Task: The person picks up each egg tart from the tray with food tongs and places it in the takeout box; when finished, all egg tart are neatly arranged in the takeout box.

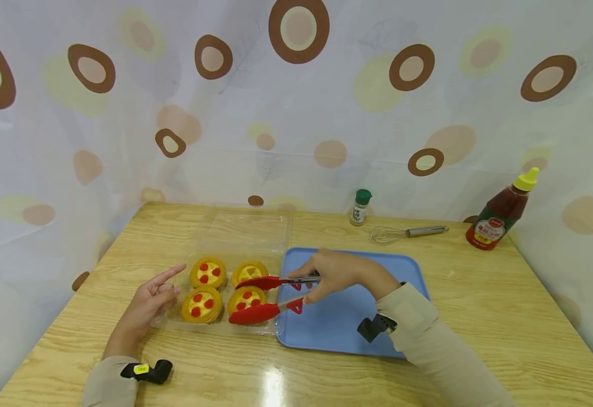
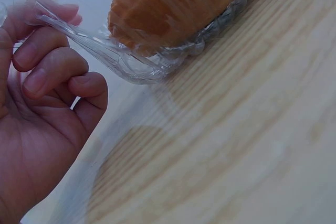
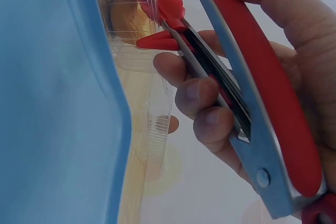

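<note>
My right hand [image 1: 334, 274] grips metal tongs [image 3: 262, 82] with red handles and red tips. Their jaws are spread, one tip across the back right tart [image 1: 249, 269] and the other at the near side of the front right tart [image 1: 247, 295]. The tarts have golden crusts and pale yellow filling, most with red pieces on top. They sit in a clear plastic container [image 1: 171, 322], its lid [image 1: 242, 229] folded back. My left hand [image 1: 148, 302] holds the container's left rim, index finger stretched toward the back left tart [image 1: 208, 273]. In the left wrist view, the plastic edge runs between the fingers.
A blue tray [image 1: 327, 333] lies right of the container, under my right hand. Behind it are a green-capped seasoning shaker [image 1: 359, 209] and a whisk [image 1: 413, 232]. At the far right stands a red sauce bottle [image 1: 500, 217] with a yellow cap. A patterned curtain [image 1: 296, 113] hangs behind the wooden table.
</note>
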Action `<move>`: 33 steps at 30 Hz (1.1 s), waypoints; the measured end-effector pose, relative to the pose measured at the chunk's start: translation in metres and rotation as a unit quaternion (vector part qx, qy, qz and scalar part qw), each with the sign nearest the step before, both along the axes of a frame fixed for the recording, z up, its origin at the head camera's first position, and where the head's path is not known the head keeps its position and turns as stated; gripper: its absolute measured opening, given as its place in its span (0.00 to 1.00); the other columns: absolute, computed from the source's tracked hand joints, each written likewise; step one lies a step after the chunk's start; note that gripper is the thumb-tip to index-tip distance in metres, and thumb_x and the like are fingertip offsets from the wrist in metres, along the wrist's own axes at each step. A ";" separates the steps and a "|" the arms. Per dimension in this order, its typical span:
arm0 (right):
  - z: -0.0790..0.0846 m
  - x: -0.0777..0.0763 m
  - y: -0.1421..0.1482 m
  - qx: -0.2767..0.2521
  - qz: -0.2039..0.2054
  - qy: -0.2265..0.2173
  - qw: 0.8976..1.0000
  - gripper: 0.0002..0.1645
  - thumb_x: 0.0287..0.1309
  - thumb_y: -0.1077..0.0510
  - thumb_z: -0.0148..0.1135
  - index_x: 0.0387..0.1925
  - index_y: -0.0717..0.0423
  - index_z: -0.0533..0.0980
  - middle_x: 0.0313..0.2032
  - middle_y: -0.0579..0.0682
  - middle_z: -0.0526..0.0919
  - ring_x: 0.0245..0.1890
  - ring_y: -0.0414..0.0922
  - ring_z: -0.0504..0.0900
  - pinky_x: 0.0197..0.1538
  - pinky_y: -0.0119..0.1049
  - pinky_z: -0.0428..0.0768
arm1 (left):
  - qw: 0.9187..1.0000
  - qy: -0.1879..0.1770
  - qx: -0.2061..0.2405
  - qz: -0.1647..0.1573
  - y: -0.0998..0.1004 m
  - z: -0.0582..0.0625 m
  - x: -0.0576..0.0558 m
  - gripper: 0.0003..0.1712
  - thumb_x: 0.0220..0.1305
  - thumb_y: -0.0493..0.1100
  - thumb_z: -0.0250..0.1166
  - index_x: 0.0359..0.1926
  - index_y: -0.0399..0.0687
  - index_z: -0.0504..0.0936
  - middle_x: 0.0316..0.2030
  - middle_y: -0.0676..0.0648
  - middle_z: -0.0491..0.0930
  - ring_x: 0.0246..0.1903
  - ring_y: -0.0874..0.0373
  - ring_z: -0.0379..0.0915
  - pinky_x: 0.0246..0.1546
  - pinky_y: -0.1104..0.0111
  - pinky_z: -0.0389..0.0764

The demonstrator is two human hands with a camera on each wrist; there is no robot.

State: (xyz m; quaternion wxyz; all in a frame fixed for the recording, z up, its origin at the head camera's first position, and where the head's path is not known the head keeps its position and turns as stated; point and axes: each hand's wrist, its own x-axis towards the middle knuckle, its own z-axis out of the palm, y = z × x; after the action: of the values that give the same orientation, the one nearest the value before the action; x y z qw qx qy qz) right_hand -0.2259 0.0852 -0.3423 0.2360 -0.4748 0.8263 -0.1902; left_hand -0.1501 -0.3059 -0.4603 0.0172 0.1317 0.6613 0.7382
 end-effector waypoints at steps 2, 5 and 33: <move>-0.001 -0.001 0.001 -0.002 -0.005 -0.006 1.000 0.33 0.52 0.51 0.69 0.60 0.55 0.74 0.29 0.37 0.82 0.20 0.34 0.63 0.24 0.27 0.62 | 1.000 0.001 -0.002 0.000 0.001 0.000 -0.001 0.27 0.67 0.27 0.51 0.60 0.58 0.74 0.15 0.50 0.54 0.12 0.58 0.46 0.14 0.62 0.45; -0.001 -0.002 0.003 -0.005 -0.011 -0.016 1.000 0.33 0.52 0.50 0.69 0.60 0.54 0.74 0.30 0.36 0.82 0.21 0.36 0.65 0.24 0.28 0.62 | 1.000 0.000 -0.005 0.000 0.001 0.001 -0.003 0.27 0.66 0.27 0.51 0.59 0.58 0.75 0.15 0.50 0.54 0.11 0.59 0.46 0.14 0.63 0.45; -0.011 0.004 0.035 -0.084 -0.043 -0.043 0.995 0.36 0.51 0.49 0.70 0.62 0.54 0.72 0.33 0.45 0.81 0.19 0.36 0.61 0.24 0.29 0.62 | 1.000 -0.005 -0.015 0.013 -0.001 0.000 -0.001 0.27 0.66 0.28 0.52 0.61 0.56 0.74 0.15 0.50 0.54 0.13 0.59 0.47 0.15 0.62 0.47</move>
State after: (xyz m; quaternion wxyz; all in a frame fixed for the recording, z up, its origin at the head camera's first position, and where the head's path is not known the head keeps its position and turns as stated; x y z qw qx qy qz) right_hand -0.2215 0.1205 -0.3532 0.2219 -0.4484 0.8161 -0.2893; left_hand -0.1510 -0.3068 -0.4608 0.0127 0.1195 0.6737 0.7292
